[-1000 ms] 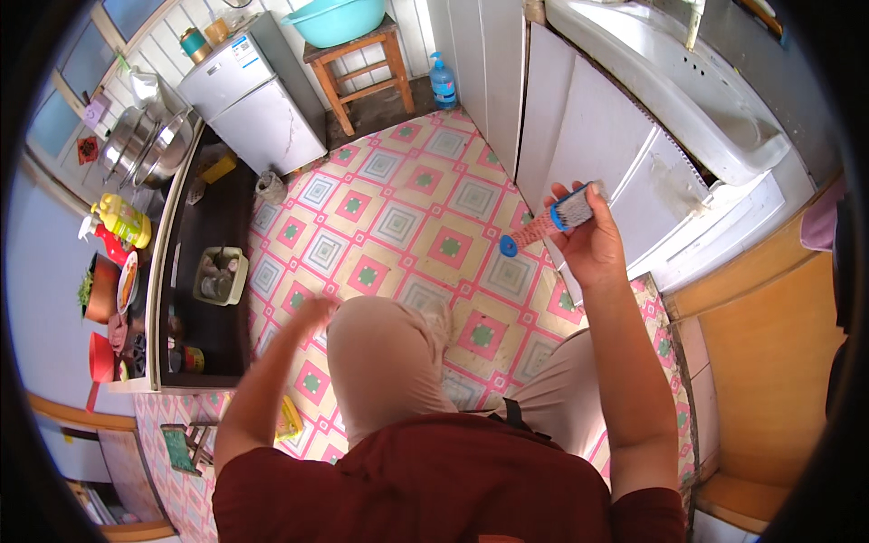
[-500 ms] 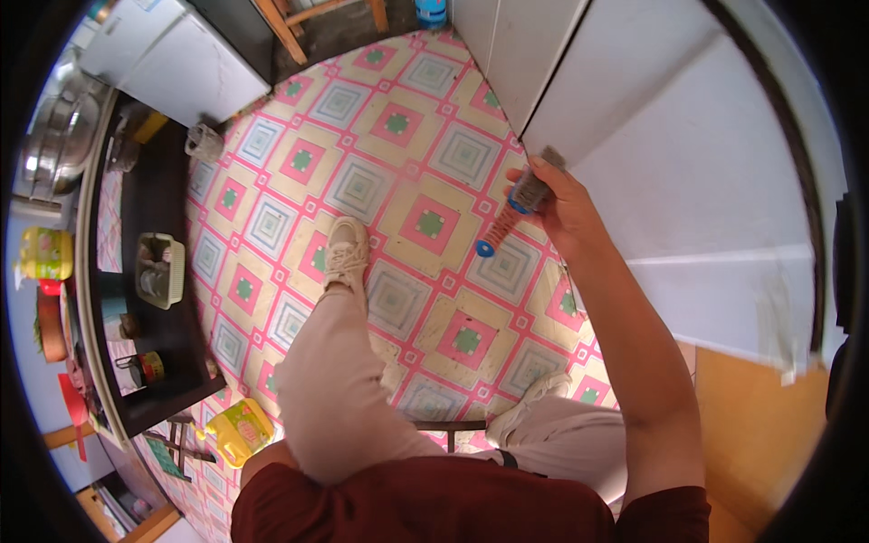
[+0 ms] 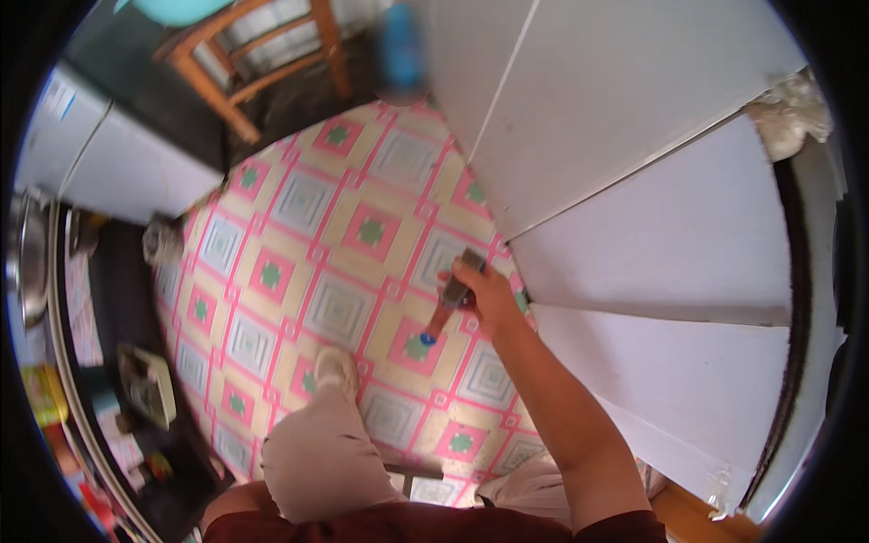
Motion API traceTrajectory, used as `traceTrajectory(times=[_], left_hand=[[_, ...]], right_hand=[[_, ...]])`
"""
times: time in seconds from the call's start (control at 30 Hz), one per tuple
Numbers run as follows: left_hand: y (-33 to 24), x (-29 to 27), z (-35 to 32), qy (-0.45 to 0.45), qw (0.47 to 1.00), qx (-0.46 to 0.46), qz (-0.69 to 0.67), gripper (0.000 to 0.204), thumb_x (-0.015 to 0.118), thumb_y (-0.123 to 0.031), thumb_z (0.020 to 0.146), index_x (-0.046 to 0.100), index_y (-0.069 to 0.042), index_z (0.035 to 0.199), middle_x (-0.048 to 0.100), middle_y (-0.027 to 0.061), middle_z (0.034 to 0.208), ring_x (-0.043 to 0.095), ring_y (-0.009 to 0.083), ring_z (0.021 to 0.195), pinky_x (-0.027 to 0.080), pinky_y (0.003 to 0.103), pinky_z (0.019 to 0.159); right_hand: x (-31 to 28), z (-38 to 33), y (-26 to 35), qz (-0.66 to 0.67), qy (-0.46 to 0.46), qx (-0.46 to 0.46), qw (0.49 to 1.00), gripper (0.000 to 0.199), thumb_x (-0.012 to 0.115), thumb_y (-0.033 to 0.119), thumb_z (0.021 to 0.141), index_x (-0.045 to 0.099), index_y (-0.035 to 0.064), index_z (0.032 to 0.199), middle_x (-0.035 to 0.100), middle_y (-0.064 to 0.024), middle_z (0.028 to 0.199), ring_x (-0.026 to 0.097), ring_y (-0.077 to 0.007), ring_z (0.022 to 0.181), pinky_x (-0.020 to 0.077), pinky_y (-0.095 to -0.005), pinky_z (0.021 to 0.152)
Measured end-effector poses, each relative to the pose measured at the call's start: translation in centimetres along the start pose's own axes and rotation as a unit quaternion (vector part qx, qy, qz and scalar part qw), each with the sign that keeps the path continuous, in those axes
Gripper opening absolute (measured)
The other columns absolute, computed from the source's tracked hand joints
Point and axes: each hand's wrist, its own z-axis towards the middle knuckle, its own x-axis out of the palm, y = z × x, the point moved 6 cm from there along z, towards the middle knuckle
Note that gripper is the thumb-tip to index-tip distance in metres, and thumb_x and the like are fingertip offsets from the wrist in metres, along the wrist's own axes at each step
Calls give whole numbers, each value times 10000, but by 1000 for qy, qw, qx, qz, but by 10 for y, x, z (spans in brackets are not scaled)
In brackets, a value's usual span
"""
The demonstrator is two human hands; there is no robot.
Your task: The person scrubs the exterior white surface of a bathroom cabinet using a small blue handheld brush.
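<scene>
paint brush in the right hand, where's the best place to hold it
Around the handle's middle, coming from the side, much as the right hand has the paint brush now: the slim orange handle runs down to a blue tip, while the wide ferrule end sits by the white cabinet.

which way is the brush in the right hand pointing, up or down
Down. The right hand grips the brush near its dark upper end, and the blue tip hangs lower, toward the patterned floor.

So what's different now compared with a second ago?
The right hand has come down from chest height toward the patterned floor beside the white cabinet, and the view has tipped downward with it. It still grips the small brush-like tool with the blue tip. The left hand, seen by the knee before, is out of view now.
</scene>
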Motion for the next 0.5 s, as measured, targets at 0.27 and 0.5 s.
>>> traceTrajectory(times=[0.27, 0.5], left_hand=[[-115, -72, 111, 18, 993, 107, 41, 334, 522, -328, 873, 661, -31, 938, 670, 84, 876, 624, 181, 779, 487, 295, 695], [-131, -87, 148, 78, 978, 160, 104, 327, 519, -320, 878, 662, -30, 929, 675, 87, 868, 629, 184, 792, 487, 300, 708]], right_hand=[[-24, -34, 13, 112, -166, -25, 979, 355, 628, 282, 823, 519, 58, 1075, 621, -149, 904, 621, -252, 753, 517, -355, 668], [17, -67, -2, 109, -217, -24, 970, 309, 651, 246, 799, 527, 72, 1022, 633, -134, 817, 621, -218, 698, 528, -330, 625]])
